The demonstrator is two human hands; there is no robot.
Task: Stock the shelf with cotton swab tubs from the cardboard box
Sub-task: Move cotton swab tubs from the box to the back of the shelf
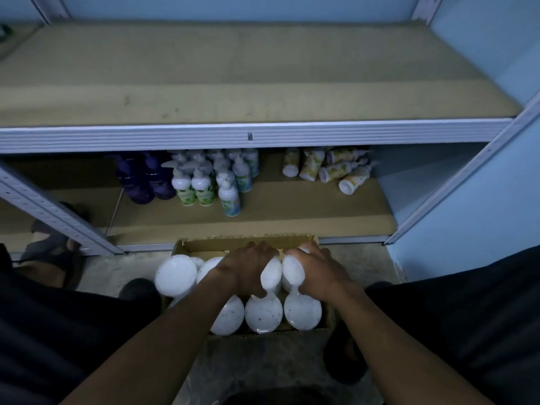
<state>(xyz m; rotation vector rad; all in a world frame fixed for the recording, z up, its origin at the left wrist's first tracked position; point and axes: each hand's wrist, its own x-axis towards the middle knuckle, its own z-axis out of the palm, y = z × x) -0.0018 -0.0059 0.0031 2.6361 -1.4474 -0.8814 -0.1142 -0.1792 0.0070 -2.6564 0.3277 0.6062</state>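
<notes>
Left hand point(248, 270) and right hand point(317, 271) each close around a tub point(272, 276) inside the box point(248, 244); neighbouring tubs below the hands could topple or snag; shelf point(233, 92) waits above.

A: Where does the one view look from?

B: From the person's head, facing forward and steeply down, wide-angled, so straight rails bend.

A: How near?

B: Close above the cardboard box point(309, 239) on the floor, both forearms running in from the bottom edge. The shelf unit point(248, 135) fills the upper half, its front edge crossing mid-frame.

A: A second view?

B: None, so nothing overlaps.
</notes>
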